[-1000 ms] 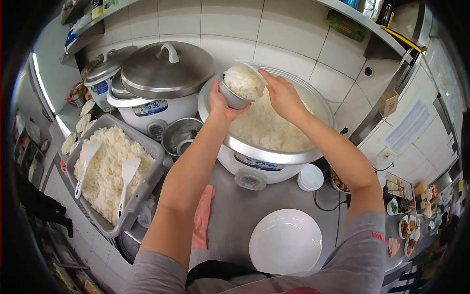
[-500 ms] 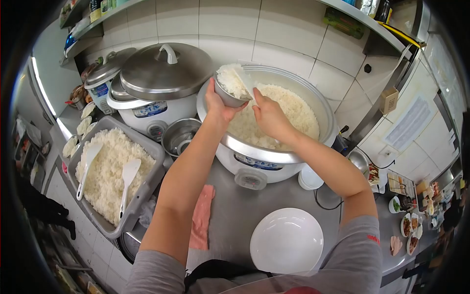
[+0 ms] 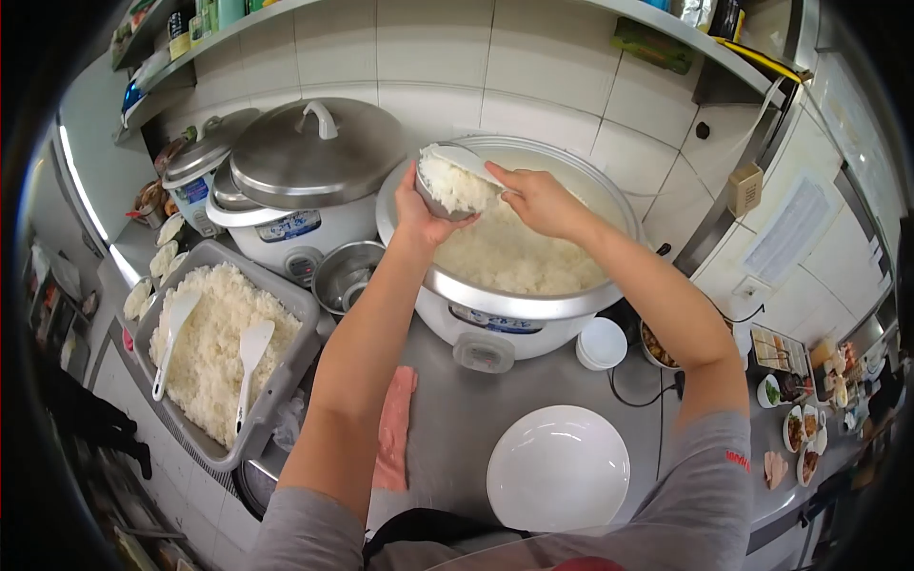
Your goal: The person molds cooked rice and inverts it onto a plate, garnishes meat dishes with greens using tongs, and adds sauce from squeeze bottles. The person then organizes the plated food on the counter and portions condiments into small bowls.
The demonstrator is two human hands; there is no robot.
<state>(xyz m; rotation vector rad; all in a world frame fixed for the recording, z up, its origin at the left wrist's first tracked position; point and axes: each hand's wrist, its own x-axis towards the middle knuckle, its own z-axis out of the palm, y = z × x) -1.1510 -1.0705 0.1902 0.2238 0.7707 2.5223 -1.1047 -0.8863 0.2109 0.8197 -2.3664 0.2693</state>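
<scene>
My left hand (image 3: 427,215) is wrapped round a small metal bowl (image 3: 434,198) heaped with white rice (image 3: 455,188). The bowl is tilted toward the right, above the left part of a large open rice cooker (image 3: 562,306). Gripped in my right hand (image 3: 538,200) is a white rice paddle (image 3: 465,157), its blade lying against the top of the rice in the bowl. Cooked rice (image 3: 533,255) fills the cooker below both hands. Nearer to me on the steel counter sits a large white dish (image 3: 558,468).
Left of my arm stands a grey tub (image 3: 309,347) of rice with two white paddles (image 3: 255,347) in it. A lidded rice cooker (image 3: 319,157) and a metal pot (image 3: 328,276) are behind it. A pink cloth (image 3: 395,428) and a white container (image 3: 602,343) lie on the counter.
The paddle has gone from standing steeply at the bowl's right side to lying flatter across the rice. My right hand has shifted slightly up and right. The bowl now tips more to the right.
</scene>
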